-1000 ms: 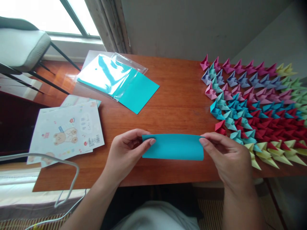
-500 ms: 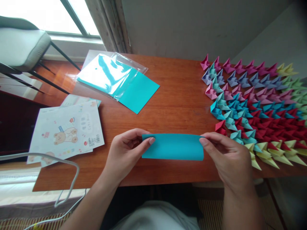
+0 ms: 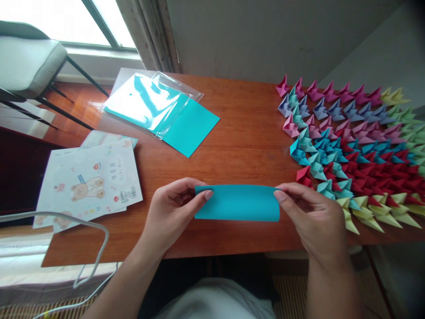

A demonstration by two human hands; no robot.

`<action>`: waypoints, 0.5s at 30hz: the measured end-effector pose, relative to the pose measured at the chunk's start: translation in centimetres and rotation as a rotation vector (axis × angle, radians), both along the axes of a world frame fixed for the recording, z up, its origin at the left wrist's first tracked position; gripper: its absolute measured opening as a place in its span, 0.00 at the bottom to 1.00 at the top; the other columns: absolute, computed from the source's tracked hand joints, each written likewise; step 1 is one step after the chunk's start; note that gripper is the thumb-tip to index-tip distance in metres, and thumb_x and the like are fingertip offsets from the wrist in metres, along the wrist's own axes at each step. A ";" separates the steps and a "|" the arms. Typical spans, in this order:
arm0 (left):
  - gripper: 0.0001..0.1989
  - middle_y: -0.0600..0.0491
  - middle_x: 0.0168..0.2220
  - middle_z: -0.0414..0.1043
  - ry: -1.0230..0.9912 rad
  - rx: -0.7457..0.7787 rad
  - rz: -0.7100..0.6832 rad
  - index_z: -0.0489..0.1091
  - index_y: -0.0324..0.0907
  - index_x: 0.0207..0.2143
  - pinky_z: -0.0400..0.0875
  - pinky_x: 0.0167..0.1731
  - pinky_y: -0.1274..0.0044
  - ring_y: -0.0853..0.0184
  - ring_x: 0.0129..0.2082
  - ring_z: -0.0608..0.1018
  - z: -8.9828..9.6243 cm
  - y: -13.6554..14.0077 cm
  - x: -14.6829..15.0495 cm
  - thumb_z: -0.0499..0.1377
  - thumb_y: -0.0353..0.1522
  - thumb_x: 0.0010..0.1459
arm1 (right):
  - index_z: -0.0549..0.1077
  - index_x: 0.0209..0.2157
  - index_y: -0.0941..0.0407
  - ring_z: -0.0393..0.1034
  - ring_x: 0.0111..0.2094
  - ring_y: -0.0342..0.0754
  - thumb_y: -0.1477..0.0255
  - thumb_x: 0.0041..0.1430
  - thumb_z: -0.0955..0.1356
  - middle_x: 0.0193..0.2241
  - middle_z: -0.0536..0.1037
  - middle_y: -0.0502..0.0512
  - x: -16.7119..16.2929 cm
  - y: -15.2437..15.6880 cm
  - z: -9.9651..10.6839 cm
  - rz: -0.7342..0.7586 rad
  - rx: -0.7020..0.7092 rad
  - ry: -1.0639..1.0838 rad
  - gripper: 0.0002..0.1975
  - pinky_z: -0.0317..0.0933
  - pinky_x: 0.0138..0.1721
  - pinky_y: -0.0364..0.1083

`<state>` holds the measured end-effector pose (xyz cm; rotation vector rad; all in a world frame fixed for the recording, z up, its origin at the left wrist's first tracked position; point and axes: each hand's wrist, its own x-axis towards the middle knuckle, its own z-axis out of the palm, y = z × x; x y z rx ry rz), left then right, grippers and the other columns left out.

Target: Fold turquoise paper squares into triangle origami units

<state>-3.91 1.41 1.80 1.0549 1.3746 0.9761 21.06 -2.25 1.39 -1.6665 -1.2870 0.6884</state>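
Pinching the far left corner of a piece of blue paper (image 3: 237,204) between thumb and forefinger, the left hand (image 3: 175,206) in the head view sits near the middle of the tabletop (image 3: 247,155). The right hand (image 3: 310,219) pinches the far right corner in the same way, so the paper spans the gap between the two hands, long side running left to right. It lies over the near part of the tabletop; whether it touches the wood or hangs just above it, I cannot tell. The near right corner looks rounded, as though the paper is bent over there, but whether it has a pressed crease is not clear.

Compared with half a second ago, hardly anything has changed: the whole view has slid slightly to the left, while both grips and the shape of the paper match. That suggests a steady hold, perhaps to keep edges lined up, with no new fold made in that time.

Far left of the hands, a clear plastic sleeve (image 3: 142,104) lies with a blue-green sheet (image 3: 194,126) sticking out of it. Nearer, at the left, are flat packets (image 3: 89,181) printed with a bear, and a white cable (image 3: 106,237) loops by them. Across the right side stand rows of folded paper shapes (image 3: 368,173) in magenta, purple, pink, blue, red, green and pale yellow, the closest just beside the right hand.
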 end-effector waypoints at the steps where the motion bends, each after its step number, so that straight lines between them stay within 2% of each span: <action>1: 0.10 0.55 0.22 0.72 0.000 0.000 -0.001 0.79 0.40 0.28 0.65 0.20 0.84 0.73 0.22 0.71 0.0 0.0 0.0 0.72 0.36 0.47 | 0.82 0.33 0.51 0.79 0.33 0.50 0.65 0.56 0.75 0.32 0.84 0.52 0.0 0.0 0.0 0.002 0.002 -0.002 0.05 0.77 0.36 0.47; 9: 0.12 0.54 0.22 0.73 0.014 -0.013 0.006 0.79 0.39 0.28 0.65 0.19 0.82 0.72 0.21 0.71 0.1 0.0 0.0 0.73 0.38 0.46 | 0.82 0.33 0.51 0.79 0.32 0.49 0.64 0.56 0.75 0.31 0.83 0.52 0.1 0.0 0.1 0.021 -0.016 -0.013 0.06 0.76 0.35 0.47; 15: 0.12 0.55 0.22 0.72 -0.050 -0.041 0.011 0.78 0.39 0.28 0.63 0.20 0.82 0.73 0.21 0.71 0.0 0.1 -0.3 0.73 0.37 0.46 | 0.82 0.33 0.51 0.79 0.32 0.49 0.64 0.56 0.75 0.31 0.83 0.52 0.2 0.1 0.0 0.030 -0.030 0.030 0.06 0.76 0.34 0.46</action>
